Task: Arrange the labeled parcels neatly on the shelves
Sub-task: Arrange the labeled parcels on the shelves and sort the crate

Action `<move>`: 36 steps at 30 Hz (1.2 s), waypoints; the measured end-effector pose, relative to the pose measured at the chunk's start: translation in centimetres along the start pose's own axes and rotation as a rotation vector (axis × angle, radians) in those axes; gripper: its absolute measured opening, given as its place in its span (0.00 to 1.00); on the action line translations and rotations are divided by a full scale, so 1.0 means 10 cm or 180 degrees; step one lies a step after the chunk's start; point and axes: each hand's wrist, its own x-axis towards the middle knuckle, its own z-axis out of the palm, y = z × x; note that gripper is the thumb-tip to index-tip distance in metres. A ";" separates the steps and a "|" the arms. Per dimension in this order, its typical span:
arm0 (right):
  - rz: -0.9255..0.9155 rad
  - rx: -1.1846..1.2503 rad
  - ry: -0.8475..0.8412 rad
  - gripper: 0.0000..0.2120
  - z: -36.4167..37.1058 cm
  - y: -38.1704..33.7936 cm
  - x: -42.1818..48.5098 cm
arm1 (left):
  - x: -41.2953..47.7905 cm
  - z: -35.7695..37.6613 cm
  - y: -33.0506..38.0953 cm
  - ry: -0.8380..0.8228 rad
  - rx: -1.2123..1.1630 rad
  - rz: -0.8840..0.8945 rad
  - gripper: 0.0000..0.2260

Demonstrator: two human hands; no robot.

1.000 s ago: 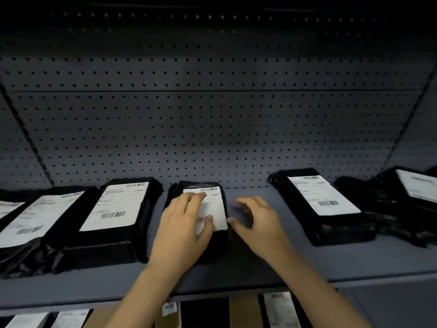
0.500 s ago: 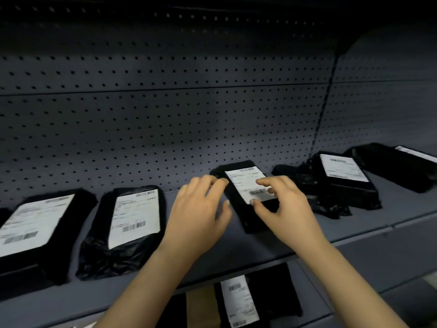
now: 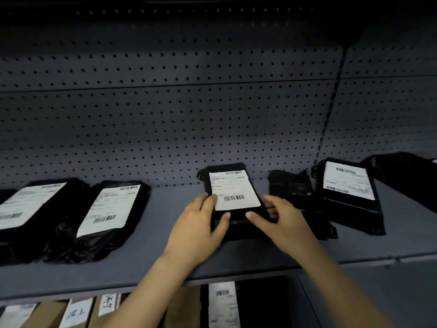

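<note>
Our left hand [image 3: 201,223] grips the near left corner of the middle parcel [image 3: 233,192]. Its fingers [image 3: 208,200] curl against the left edge, touching the white label, and its thumb lies on the parcel's near end. Our right hand [image 3: 281,221] clasps the opposite side, with the thumb on the near end and the fingers bent along the right edge. The two thumbs lie close together but apart.

The middle parcel is a black bag with its barcode label facing up. It lies flat on the grey shelf [image 3: 165,221], its far end almost against the perforated back panel [image 3: 165,114].

To its left, well apart, two more labelled parcels lie side by side and touching, the nearer one [image 3: 111,207] and the far-left one [image 3: 30,202]. Just to its right sits a crumpled black bag [image 3: 290,188] with no label showing. Beyond that come another labelled parcel [image 3: 347,183] and a dark parcel [image 3: 406,176] at the frame edge.

On the shelf below we see brown cartons [image 3: 49,316] with paper tags and a black labelled package [image 3: 222,301].
</note>
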 end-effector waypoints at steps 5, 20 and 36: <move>0.0043 0.0335 -0.0677 0.14 -0.03 0.09 0.11 | -0.06 0.06 0.09 -0.0456 -0.0980 -0.0843 0.30; -0.0269 0.1348 -0.0519 0.24 0.08 0.20 0.05 | -0.11 0.12 0.21 0.0512 -0.2751 -0.0970 0.26; -0.1574 0.2483 -0.0063 0.33 0.10 -0.38 0.16 | -0.08 -0.47 0.12 0.1399 -0.3327 0.0451 0.33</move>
